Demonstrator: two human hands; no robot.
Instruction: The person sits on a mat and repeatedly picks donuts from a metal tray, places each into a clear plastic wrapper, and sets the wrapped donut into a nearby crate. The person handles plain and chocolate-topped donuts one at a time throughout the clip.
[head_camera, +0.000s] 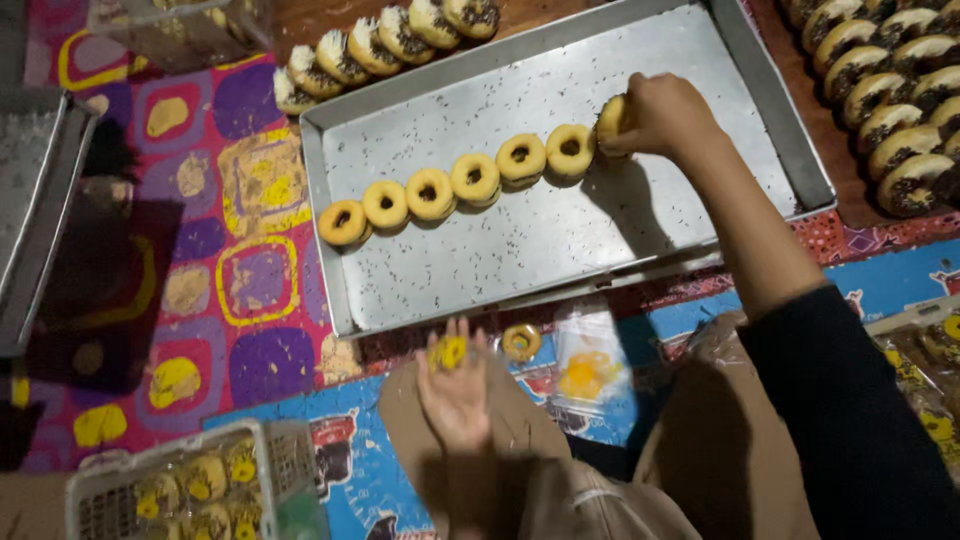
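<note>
Holding a small yellow ring doughnut (449, 352) in its fingertips, the left hand (455, 392) sits low in the frame's centre, just below the metal tray (640, 235). Another loose doughnut (521, 342) lies right beside it on the patterned cloth (230, 260). Farther up, a row of doughnuts (455, 183) slants across the speckled tray from lower left to upper right. At its upper right end the right hand (662, 115), the nearer one to the row, pinches a doughnut on edge (612, 118). Chocolate-topped doughnuts (885, 95) crowd the upper right.
</note>
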